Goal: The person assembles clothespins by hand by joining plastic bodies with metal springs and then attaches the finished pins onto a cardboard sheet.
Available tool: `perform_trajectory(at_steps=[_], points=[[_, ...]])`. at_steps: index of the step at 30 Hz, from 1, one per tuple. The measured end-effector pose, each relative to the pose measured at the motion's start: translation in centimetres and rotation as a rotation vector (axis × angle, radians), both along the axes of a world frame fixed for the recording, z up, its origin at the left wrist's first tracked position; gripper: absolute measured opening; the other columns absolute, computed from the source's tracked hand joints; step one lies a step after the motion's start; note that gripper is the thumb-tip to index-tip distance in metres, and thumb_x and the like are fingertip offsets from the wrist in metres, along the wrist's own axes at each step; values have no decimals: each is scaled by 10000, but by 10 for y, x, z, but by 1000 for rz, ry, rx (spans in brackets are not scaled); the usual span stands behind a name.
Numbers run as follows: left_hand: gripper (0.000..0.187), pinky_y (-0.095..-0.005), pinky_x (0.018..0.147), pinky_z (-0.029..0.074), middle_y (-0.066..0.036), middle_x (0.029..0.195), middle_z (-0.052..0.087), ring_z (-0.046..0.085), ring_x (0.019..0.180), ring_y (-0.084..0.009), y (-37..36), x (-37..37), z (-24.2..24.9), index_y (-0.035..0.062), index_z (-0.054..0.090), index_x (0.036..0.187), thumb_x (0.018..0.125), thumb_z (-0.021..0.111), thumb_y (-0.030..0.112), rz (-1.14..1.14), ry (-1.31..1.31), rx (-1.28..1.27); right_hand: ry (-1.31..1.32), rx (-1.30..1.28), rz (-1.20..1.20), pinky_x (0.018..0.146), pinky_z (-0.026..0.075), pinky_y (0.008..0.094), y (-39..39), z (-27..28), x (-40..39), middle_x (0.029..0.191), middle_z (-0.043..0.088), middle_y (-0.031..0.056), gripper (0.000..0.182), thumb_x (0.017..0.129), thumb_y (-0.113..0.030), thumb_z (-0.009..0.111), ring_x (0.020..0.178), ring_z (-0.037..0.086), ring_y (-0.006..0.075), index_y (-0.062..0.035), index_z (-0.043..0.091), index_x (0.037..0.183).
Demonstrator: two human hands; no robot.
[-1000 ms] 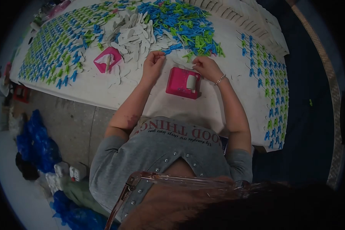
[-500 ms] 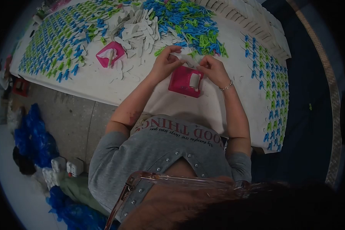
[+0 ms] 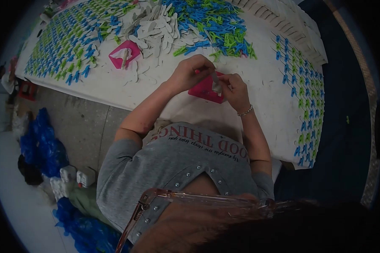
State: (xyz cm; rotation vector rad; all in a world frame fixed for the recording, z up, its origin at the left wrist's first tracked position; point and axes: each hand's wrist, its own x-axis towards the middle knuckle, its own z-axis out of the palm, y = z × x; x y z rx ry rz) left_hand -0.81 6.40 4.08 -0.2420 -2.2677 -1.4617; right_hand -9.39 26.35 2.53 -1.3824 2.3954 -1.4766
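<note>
A bright pink tray (image 3: 202, 90) lies on the white table in front of me, with a white roller (image 3: 216, 88) at its right side. My left hand (image 3: 193, 71) is over the tray's far left edge, thumb and fingers pinched on a thin pale strip (image 3: 215, 77). The strip reaches down toward the roller; whether it touches is too small to tell. Close beside the roller, my right hand (image 3: 235, 89) has its fingers bent and pressed together. What lies between those fingertips is hidden.
Blue and green clips (image 3: 215, 25) are heaped beyond my hands. Flat white-grey pieces (image 3: 158, 33) lie piled beside them. A second pink tray (image 3: 133, 52) sits to the left. Rows of clips (image 3: 67, 46) cover the left side; more rows (image 3: 304, 92) stand right, near stacked white blocks (image 3: 278, 21).
My left hand has tilted and moved slightly right over the tray. My right hand has dropped down toward the roller. The pale piece now hangs downward between them.
</note>
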Motion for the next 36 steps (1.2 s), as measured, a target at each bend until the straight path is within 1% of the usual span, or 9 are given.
perform_trajectory(at_steps=[5,7,18,21,24,26,28,32,36], points=[[157,-279,683,494,-65,880,600,615,808,-165,-3,5,-1,36,618,940,801,637,-35,-21,-28,-84,249,51,45,663,471,335,11,9,-5,807,612,85,124,760,-35,664,757,581,243,-39,636,881],[106,-342,697,493,-96,873,607,611,800,-268,-1,4,-7,76,619,911,806,637,86,-47,-82,-177,260,65,32,672,474,347,16,9,-6,811,621,82,122,741,-32,657,764,580,256,-39,634,861],[99,-384,685,476,-88,814,585,584,804,-290,15,-7,-16,88,608,820,763,666,144,-30,-11,-304,348,73,-45,680,479,359,23,27,-7,817,599,99,215,683,8,617,780,569,275,-41,607,892],[107,-380,689,474,-86,820,583,579,805,-287,24,-14,-16,90,612,830,762,675,143,-51,-3,-321,275,30,-70,691,481,329,19,40,-5,852,586,101,243,693,13,618,783,564,243,-38,590,929],[111,-379,690,475,-83,833,591,581,809,-284,30,-18,-16,84,613,827,760,681,140,-46,12,-325,27,-55,-41,723,474,294,12,36,-7,887,580,67,276,725,14,627,809,558,172,-36,564,990],[119,-378,688,478,-81,835,599,587,811,-284,31,-16,-15,74,611,809,752,685,147,-32,15,-314,-259,-211,48,756,467,274,9,26,-9,929,569,36,319,760,9,629,828,546,118,-35,527,1059],[112,-368,711,483,-75,860,613,590,832,-278,27,-12,-13,74,617,810,748,692,130,-31,-56,-154,-314,-196,85,752,454,262,8,7,-12,959,560,35,337,774,18,621,833,534,111,-31,508,1088],[124,-358,732,480,-75,881,620,590,844,-272,24,-6,-8,72,617,821,744,699,125,-39,-76,-85,-489,-211,156,761,449,249,3,-7,-5,978,558,34,342,800,19,607,859,531,107,-26,488,1118],[198,-333,778,466,-77,925,592,570,904,-250,18,-2,4,67,600,930,758,693,94,-31,17,-57,-402,-119,112,773,462,260,-1,-5,-2,960,567,42,317,810,10,600,860,550,119,-24,497,1108]])
